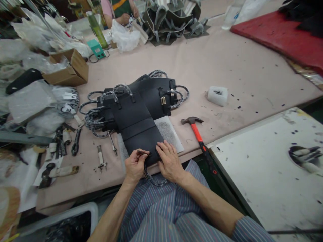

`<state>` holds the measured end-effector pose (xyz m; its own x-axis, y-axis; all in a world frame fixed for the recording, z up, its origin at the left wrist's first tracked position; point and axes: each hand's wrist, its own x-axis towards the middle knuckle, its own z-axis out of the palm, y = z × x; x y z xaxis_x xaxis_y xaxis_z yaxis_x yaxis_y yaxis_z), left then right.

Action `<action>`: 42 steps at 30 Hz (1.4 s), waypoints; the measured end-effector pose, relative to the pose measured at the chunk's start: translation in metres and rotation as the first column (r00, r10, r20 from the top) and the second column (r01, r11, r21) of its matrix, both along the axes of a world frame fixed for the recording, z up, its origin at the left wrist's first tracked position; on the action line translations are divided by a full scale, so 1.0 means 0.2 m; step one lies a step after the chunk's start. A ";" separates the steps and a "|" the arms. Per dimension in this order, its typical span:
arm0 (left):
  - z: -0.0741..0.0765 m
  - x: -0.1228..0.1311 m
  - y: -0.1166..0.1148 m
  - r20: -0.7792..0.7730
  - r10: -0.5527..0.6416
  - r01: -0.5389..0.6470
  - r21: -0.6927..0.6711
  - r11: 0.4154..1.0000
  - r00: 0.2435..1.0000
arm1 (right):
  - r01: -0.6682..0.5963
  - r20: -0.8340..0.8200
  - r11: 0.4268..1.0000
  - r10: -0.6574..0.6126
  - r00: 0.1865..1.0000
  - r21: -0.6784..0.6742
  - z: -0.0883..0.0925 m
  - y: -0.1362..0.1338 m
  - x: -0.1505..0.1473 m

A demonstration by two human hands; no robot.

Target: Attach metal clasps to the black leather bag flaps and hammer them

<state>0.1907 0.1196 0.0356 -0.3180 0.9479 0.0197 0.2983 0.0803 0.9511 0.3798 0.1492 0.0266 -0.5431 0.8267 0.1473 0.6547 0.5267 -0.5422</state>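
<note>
A black bag panel point(137, 129) lies flat on a white pad point(171, 132) at the table's near edge. My left hand point(135, 165) is closed in a pinch on a small dark metal piece at the panel's near edge. Beside it, my right hand point(170, 160) presses down on the same edge with its fingers together. A wrapped handle loop point(153, 180) hangs below both hands. Behind the panel lies a stack of black bags point(148, 92) with wrapped handles.
A red-handled hammer point(198, 134) lies right of the pad. Pliers and small tools point(75, 143) lie to the left, near plastic bags and a cardboard box point(68, 67). A white block point(217, 95) sits further right. Another person point(121, 11) works at the far end.
</note>
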 end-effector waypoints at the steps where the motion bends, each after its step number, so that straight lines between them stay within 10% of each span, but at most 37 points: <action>1: 0.00 0.00 0.00 -0.021 -0.003 0.003 0.003 1.000 1.000 | 0.000 -0.002 1.000 0.000 1.000 -0.001 0.00 0.00 0.00; 12: 0.00 0.02 -0.01 -0.245 -0.008 0.029 0.079 0.996 0.970 | -0.083 -0.125 0.996 0.077 0.989 -0.044 0.07 0.06 0.07; 15: -0.01 0.02 -0.02 -0.310 -0.031 0.065 0.100 0.993 0.950 | 0.086 -0.244 0.996 -0.091 0.966 -0.029 0.08 0.17 0.18; 19: -0.02 0.02 -0.01 -0.337 -0.056 0.103 0.122 0.987 0.940 | 0.460 -0.019 0.888 -0.460 0.888 0.007 0.06 0.35 0.40; 23: -0.01 0.03 -0.01 -0.329 -0.072 0.121 0.130 0.984 0.942 | 0.658 0.146 0.691 -0.649 0.747 -0.299 0.06 0.47 0.54; 32: -0.02 0.03 0.00 -0.277 -0.067 0.125 0.197 0.972 0.959 | 0.379 -0.058 0.585 -0.592 0.804 -0.717 0.32 0.45 0.44; 35: -0.04 0.03 0.00 -0.283 -0.062 0.123 0.202 0.972 0.957 | 0.258 -0.202 0.655 -0.541 0.817 -0.710 0.49 0.32 0.35; 38: -0.05 0.02 -0.01 -0.295 -0.065 0.128 0.200 0.971 0.953 | 0.149 -0.292 0.908 -0.276 0.916 -0.391 0.64 0.19 0.24; 42: -0.08 0.02 -0.01 -0.341 -0.062 0.143 0.218 0.965 0.938 | -0.081 0.149 0.995 0.088 0.985 -0.053 0.73 0.12 0.15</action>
<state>0.1951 0.1172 0.0206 -0.1569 0.9297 0.3333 0.5912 -0.1819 0.7857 0.4091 0.1725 0.1736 -0.6244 0.7808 0.0205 0.6851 0.5601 -0.4658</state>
